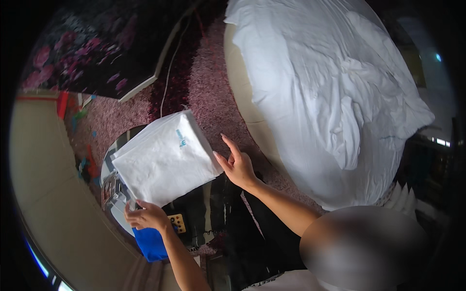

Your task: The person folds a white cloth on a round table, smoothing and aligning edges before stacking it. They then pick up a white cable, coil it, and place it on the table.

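Lying on the dark table (pixel 195 208), the folded white cloth (pixel 165 162) has my right hand (pixel 239 167) spread loosely at its edge and my left hand (pixel 146 216) curled near its corner; whether that one pinches it, I cannot tell. Beside it I see a blue bag-like item (pixel 150 243), contents hidden, and a yellow case (pixel 178 223) with dark spots.

A pink-and-dark rug (pixel 213 72) spreads beside a flower-patterned panel (pixel 87 53).
A white cord (pixel 167 77) crosses it; a beige couch (pixel 43 160) curves at far left.
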`<state>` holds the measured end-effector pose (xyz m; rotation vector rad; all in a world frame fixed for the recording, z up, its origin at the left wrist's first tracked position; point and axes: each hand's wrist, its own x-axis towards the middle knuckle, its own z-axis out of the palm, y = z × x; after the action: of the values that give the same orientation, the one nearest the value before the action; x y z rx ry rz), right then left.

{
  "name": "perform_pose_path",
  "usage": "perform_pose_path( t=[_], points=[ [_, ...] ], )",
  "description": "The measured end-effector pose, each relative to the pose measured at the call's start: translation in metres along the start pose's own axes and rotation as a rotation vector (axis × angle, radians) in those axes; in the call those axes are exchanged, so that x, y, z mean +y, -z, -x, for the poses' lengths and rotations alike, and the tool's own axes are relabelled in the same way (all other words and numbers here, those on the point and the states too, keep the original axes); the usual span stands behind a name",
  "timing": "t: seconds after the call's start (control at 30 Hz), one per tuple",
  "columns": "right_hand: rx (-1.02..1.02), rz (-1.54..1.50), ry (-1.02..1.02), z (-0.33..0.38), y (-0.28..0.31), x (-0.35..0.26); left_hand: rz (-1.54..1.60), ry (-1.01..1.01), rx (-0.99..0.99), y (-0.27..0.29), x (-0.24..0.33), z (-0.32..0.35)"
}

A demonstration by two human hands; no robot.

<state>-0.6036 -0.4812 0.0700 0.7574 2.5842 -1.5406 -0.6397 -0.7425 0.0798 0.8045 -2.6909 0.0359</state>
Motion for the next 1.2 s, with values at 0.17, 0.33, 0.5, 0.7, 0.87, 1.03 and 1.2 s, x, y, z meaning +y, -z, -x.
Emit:
perform_pose_path(
  t=[0.17, 0.33, 0.5, 0.7, 0.87, 1.03, 1.2],
  points=[
    [0.447, 0.073, -0.096, 0.035, 0.077, 0.067, 0.274, -0.429, 0.128, 0.022, 0.031, 0.024],
    [0.95, 0.422, -0.322, 0.06, 0.214, 0.12, 0.517, -0.659, -0.01, 0.053, 0.105, 0.059],
    [1.058, 0.852, -0.426, 0.074, 0.304, 0.187, 0.902, -0.862, -0.422, 0.06, 0.18, 0.117],
    [0.735, 0.541, 0.17, 0.097, 0.28, 0.211, 0.966, -0.686, -1.455, 0.109, 0.256, 0.259],
    [0.503, 0.349, 0.052, 0.172, 0.274, 0.23, 0.842, -0.486, -1.533, 0.121, 0.318, 0.364],
    [0.409, 0.158, -0.028, 0.2, 0.281, 0.265, 1.088, -0.321, -1.234, 0.108, 0.349, 0.416],
    [0.242, -0.077, -0.036, 0.206, 0.308, 0.265, 0.816, -0.785, -0.845, 0.111, 0.319, 0.405]
  ],
)
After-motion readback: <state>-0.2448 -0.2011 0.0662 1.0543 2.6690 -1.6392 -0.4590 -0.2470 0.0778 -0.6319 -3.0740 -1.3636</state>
